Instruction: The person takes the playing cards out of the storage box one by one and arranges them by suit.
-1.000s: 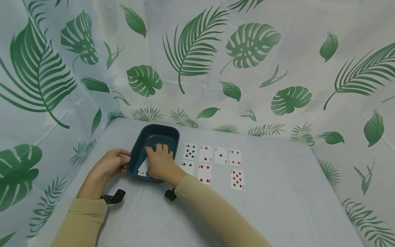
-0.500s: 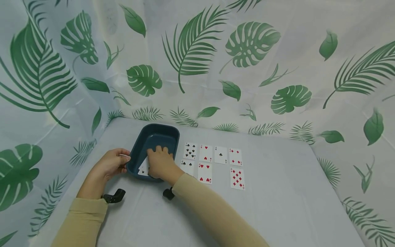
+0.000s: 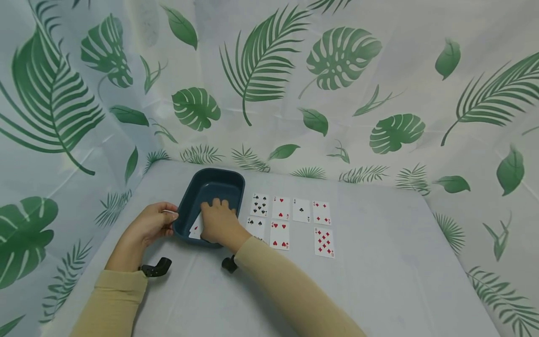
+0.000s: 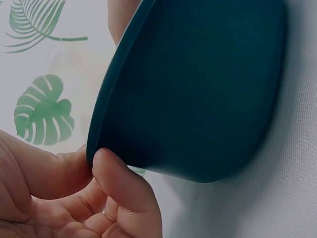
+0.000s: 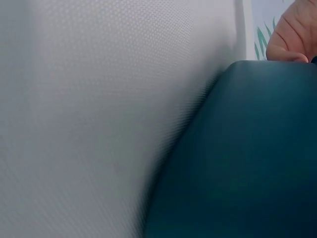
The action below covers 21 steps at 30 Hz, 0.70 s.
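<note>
My left hand (image 3: 153, 222) pinches the left rim of a dark blue rectangular bin (image 3: 183, 208) between thumb and fingers; the left wrist view shows this grip close up on the bin's edge (image 4: 94, 129). My right hand (image 3: 220, 224) reaches down into the bin's near part, over some white playing cards (image 3: 196, 228). A red pip shows on the uppermost card beside the thumb. The right fingertips are hidden behind the hand, so I cannot tell whether they grip a card. In the right wrist view the bin's outer wall (image 5: 237, 148) fills the right side.
Face-up playing cards lie in two rows right of the bin, among them the seven of spades (image 3: 259, 205), the four of hearts (image 3: 280, 235) and the eight of diamonds (image 3: 324, 242). A white cloth (image 3: 391, 262) covers the table. Leaf-print curtains (image 3: 278, 107) stand behind and at the sides.
The card showing beside my right hand in the bin has gone from a black pip to a red one. The right hand has shifted only slightly; the left hand and bin hold still.
</note>
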Tool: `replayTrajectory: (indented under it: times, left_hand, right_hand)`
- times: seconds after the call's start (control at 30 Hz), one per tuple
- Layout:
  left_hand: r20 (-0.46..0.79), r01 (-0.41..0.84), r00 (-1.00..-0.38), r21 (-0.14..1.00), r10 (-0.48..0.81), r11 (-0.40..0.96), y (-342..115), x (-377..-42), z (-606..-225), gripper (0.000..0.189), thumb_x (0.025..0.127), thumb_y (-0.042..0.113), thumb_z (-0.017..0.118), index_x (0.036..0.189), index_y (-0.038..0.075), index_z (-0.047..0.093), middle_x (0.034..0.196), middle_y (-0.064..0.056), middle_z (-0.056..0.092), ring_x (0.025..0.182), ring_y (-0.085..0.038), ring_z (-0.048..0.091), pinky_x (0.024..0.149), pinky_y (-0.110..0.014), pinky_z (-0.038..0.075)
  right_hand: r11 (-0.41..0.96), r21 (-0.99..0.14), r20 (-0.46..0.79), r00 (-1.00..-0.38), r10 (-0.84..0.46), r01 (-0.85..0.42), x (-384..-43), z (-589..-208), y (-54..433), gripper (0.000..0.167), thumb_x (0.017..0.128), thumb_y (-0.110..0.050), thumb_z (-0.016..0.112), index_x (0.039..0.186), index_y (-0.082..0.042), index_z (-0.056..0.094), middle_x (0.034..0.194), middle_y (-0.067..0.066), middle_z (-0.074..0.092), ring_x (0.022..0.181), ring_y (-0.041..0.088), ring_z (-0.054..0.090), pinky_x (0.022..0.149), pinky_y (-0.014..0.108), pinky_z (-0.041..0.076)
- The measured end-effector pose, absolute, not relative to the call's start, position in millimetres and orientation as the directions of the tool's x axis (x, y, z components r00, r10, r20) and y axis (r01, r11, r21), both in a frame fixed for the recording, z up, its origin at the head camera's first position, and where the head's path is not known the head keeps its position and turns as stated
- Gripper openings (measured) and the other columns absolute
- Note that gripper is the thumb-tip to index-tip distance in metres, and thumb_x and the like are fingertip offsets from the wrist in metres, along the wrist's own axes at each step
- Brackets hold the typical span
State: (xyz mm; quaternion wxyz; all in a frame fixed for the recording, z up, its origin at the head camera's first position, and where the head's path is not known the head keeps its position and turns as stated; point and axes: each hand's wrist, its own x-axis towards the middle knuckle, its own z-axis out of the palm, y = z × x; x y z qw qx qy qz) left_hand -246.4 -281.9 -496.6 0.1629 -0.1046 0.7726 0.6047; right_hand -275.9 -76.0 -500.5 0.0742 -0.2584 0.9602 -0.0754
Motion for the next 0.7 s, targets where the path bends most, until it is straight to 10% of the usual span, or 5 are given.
replayTrajectory:
  times: [0.7]
  left_hand:
    - [-0.382, -0.359, -0.923, 0.902, 0.054, 0.239, -284.7, -247.3, -500.0, 0.035, 0.110, 0.008, 0.053, 0.140, -0.008, 0.047, 0.088, 0.000, 0.058, 0.071, -0.013, 0.057, 0.066, -0.030, 0.057]
  right_hand:
    - [0.848, -0.171, -0.089, -0.849, -0.521, -0.502, -278.7, -506.2, -76.3, 0.067, 0.087, -0.038, 0.086, 0.146, -0.020, 0.059, 0.136, 0.009, 0.062, 0.121, 0.028, 0.056, 0.101, 0.055, 0.055]
